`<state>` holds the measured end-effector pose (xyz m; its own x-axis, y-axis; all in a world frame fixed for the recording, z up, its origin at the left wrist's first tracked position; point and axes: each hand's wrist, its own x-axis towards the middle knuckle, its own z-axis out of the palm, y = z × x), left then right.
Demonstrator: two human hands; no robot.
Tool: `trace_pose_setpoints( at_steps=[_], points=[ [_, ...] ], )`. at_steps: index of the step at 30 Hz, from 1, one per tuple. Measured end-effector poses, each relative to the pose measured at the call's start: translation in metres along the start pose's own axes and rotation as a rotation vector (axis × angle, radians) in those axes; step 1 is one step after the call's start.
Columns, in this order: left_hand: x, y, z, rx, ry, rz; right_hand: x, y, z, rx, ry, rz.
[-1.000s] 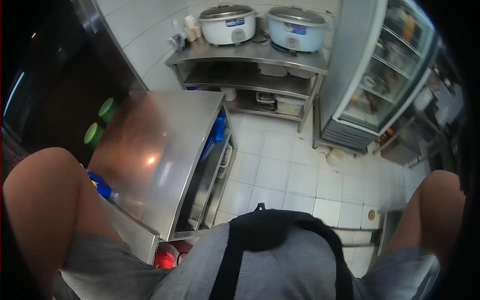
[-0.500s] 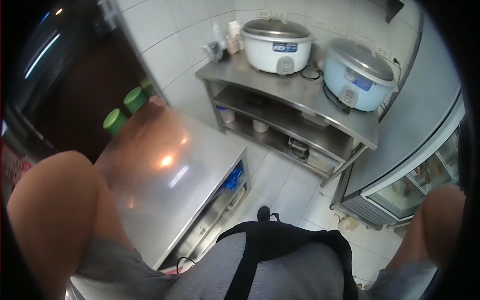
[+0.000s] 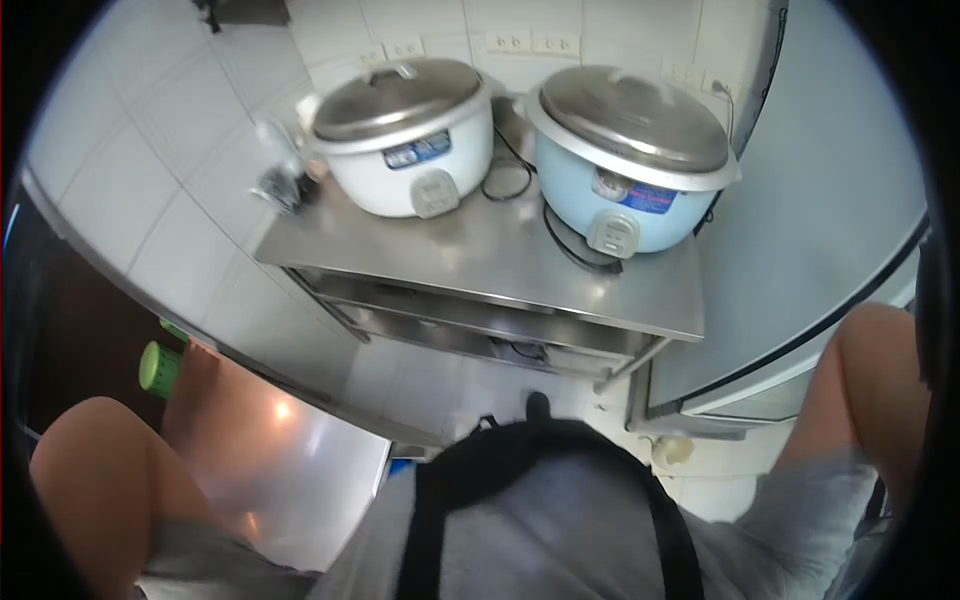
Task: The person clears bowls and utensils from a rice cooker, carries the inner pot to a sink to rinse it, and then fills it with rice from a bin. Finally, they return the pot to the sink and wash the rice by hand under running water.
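Neither of my hands shows; only my bent left arm (image 3: 115,490) and my bent right arm (image 3: 860,400) appear at the lower sides. Ahead, a white rice cooker (image 3: 365,180) stands on a steel table (image 3: 450,255) with its metal lid on. To its right is a light blue rice cooker (image 3: 575,190), also lidded. Black power cords lie on the tabletop beside both cookers. What my hands hold, if anything, is out of view.
A steel counter (image 3: 300,465) is at my lower left, with a green container (image 3: 158,368) at its far edge. A large grey fridge (image 3: 800,230) stands on the right. Wall sockets (image 3: 530,42) are behind the cookers. A pale bowl-like item (image 3: 672,452) lies on the floor.
My view has moved toward the table with the rice cookers, which now look nearer and further left. The steel counter has slid lower in view.
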<state>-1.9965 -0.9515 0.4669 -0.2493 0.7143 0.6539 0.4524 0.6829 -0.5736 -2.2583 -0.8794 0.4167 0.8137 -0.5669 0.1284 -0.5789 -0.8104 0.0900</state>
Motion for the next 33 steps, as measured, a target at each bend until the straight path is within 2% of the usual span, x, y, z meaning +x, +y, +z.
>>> trace_pose_setpoints(
  at_steps=[3, 6, 8, 10, 11, 13, 16, 17, 18, 21, 23, 25, 27, 28, 31, 33],
  points=[
    [-0.018, -0.046, 0.047, -0.005, -0.006, -0.075, -0.082, 0.077, -0.021, -0.080, 0.178, 0.235],
    [-0.036, -0.081, 0.077, 0.054, -0.021, -0.167, -0.202, 0.193, -0.044, -0.145, 0.483, 0.707],
    [-0.059, -0.092, 0.084, 0.133, -0.009, -0.269, -0.286, 0.284, -0.033, -0.100, 0.652, 0.995],
    [-0.088, -0.101, 0.088, 0.231, -0.011, -0.468, -0.358, 0.372, 0.023, -0.003, 0.638, 1.112],
    [-0.108, -0.101, 0.095, 0.295, -0.004, -0.589, -0.341, 0.375, 0.048, -0.171, 0.315, 1.420],
    [-0.151, -0.090, 0.113, 0.423, 0.036, -0.889, -0.369, 0.406, 0.106, -0.019, 0.372, 1.370],
    [-0.179, -0.078, 0.147, 0.465, 0.447, -1.329, -0.357, 0.411, 0.117, 0.138, 0.500, 1.348],
    [-0.186, -0.080, 0.152, 0.451, 0.439, -1.333, -0.354, 0.409, 0.122, 0.199, 0.540, 1.367],
    [-0.195, -0.084, 0.157, 0.439, 0.437, -1.335, -0.355, 0.413, 0.129, 0.201, 0.650, 1.256],
    [-0.214, -0.093, 0.150, 0.465, 0.344, -1.309, -0.370, 0.420, 0.113, -0.089, 0.751, 1.249],
    [-0.211, -0.104, 0.159, 0.525, 0.276, -1.264, -0.369, 0.413, 0.063, -0.194, 0.822, 1.354],
    [-0.214, -0.108, 0.162, 0.519, 0.266, -1.227, -0.400, 0.426, 0.023, -0.087, 0.956, 1.452],
    [-0.217, -0.110, 0.165, 0.526, 0.237, -1.212, -0.363, 0.398, -0.006, -0.065, 0.948, 1.504],
    [-0.221, -0.112, 0.167, 0.495, 0.259, -1.217, -0.329, 0.375, -0.011, 0.002, 0.899, 1.595],
    [-0.233, -0.111, 0.172, 0.422, 0.301, -1.241, -0.364, 0.409, 0.044, -0.192, 0.723, 1.418],
    [-0.236, -0.111, 0.177, 0.402, 0.302, -1.249, -0.346, 0.401, 0.078, -0.164, 0.669, 1.318]
  ],
)
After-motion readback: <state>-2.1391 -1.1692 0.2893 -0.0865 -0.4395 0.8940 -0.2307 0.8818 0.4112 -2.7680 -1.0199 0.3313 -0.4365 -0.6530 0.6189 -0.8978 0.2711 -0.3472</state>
